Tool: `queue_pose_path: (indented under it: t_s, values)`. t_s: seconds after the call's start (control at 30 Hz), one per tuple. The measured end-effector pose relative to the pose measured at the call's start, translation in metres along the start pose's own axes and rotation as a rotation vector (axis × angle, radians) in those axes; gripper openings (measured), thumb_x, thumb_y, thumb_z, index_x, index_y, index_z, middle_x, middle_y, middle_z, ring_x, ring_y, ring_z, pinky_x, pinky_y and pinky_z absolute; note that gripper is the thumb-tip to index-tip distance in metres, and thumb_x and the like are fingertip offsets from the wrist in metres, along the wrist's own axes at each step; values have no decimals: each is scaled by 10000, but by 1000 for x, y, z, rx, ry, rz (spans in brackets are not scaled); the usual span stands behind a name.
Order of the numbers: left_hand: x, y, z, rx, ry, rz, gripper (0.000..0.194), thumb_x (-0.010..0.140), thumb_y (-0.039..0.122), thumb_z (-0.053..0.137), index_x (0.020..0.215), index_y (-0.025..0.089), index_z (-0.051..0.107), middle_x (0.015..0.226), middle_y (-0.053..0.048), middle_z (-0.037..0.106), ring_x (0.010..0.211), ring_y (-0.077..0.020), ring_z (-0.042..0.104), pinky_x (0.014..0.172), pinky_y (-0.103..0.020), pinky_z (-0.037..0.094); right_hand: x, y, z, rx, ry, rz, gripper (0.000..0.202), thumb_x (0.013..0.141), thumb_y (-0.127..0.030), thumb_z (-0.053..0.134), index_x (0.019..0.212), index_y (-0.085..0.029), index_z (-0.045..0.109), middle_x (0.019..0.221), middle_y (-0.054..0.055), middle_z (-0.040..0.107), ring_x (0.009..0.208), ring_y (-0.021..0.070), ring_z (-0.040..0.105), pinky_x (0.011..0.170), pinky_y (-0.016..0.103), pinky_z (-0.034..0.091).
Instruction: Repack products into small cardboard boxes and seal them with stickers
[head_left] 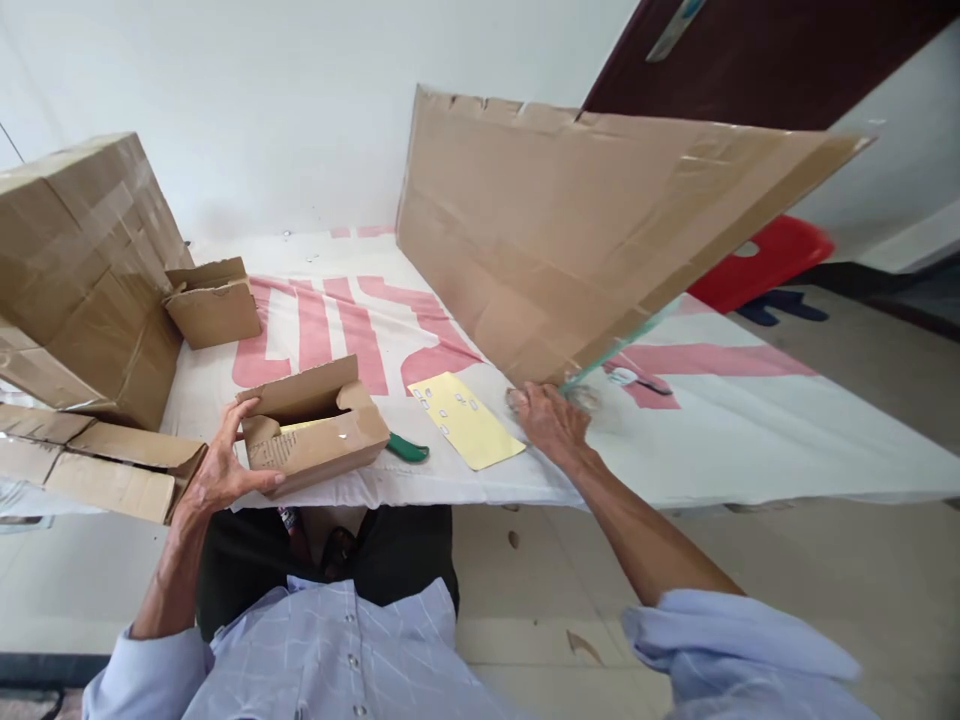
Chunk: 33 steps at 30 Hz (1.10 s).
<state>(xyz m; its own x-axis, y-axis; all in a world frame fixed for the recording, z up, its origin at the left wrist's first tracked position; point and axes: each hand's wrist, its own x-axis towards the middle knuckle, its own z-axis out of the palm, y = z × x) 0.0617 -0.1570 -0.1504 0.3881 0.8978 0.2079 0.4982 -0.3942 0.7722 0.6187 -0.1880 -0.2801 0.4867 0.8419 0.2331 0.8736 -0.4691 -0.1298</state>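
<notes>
My left hand grips the left end of a small open cardboard box, with the thumb on its front and the fingers at its upper edge. Something yellow shows inside that box. A green handle sticks out beside its right end. My right hand is closed low at the bottom corner of a large upright cardboard piece; what its fingers hold, if anything, is hidden. Just right of those fingers is a blurred, clear round thing. A yellow sheet with several small white pieces lies between my hands.
A big taped carton stands at the left, with a small open box beside it and a long cardboard box in front. Scissors-like metal and dark pieces lie on the white-and-red cloth. A red stool stands beyond the table.
</notes>
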Motion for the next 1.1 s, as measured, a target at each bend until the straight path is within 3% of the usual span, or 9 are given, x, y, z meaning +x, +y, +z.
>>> queue_pose_path:
  t_s: [0.13,0.33,0.43,0.57,0.67,0.77,0.87,0.93,1.1]
  values:
    - [-4,-3,3,-23,-4,1,1107,641,548,1002,1596,288,506,1657,-156,469,1514,-433,518,1173,-581,545,1,-43,-42,100,92,-112,435,1079,-332,486,1365,-112,728,1298,255,728,1125,377,706,908,471,551]
    - [-6,4,3,-49,-11,-9,1117,631,608,1005,1575,265,515,1668,-172,460,1524,-438,507,1192,-580,528,-39,-189,-107,516,16,-961,392,1097,-424,577,1377,-207,746,1352,159,750,1259,320,675,1109,480,546]
    - [-11,9,1,-89,-14,-19,1004,741,683,908,1574,274,524,1702,-160,444,1551,-440,483,1196,-573,524,-61,-233,-124,507,-58,-1196,366,1035,-417,724,1321,-192,761,1201,151,775,1131,316,700,1027,480,575]
    - [-15,7,3,-139,73,-73,636,1029,672,548,1535,289,572,1662,-100,509,1552,-365,490,1205,-508,518,-88,-235,-135,507,-5,-1251,140,1047,-299,707,1112,-205,789,1058,128,770,994,282,706,919,430,578]
    - [-12,-2,7,-131,122,-111,587,1039,639,552,1512,295,591,1617,-87,535,1502,-340,531,1185,-489,534,-111,-221,-139,569,-9,-1322,194,1089,-279,640,958,-219,771,985,97,768,932,246,702,860,382,561]
    - [-6,-9,12,-95,99,-85,783,885,634,792,1559,320,547,1652,-91,479,1495,-372,534,1175,-523,546,-123,-216,-140,609,-127,-1330,297,1113,-250,589,853,-219,731,909,60,751,842,197,684,777,325,529]
    - [-2,-10,14,-40,52,-50,1052,740,617,934,1633,298,478,1694,-124,415,1541,-418,486,1203,-551,530,-112,-228,-137,541,-236,-1212,219,1102,-234,611,929,-200,741,939,56,744,810,179,678,735,309,504]
    - [-1,-8,13,-15,22,-41,1171,684,618,976,1668,279,438,1714,-149,373,1569,-436,453,1248,-575,488,-98,-244,-134,419,-259,-1148,97,1056,-263,700,1033,-185,753,1031,86,743,868,211,691,746,330,507]
    - [-2,-9,10,-2,-7,-27,1278,647,613,1009,1705,243,394,1754,-186,297,1645,-463,351,1346,-601,357,-72,-284,-124,97,-366,-1145,311,930,-329,854,1162,-164,730,1167,162,731,1080,316,683,867,388,502]
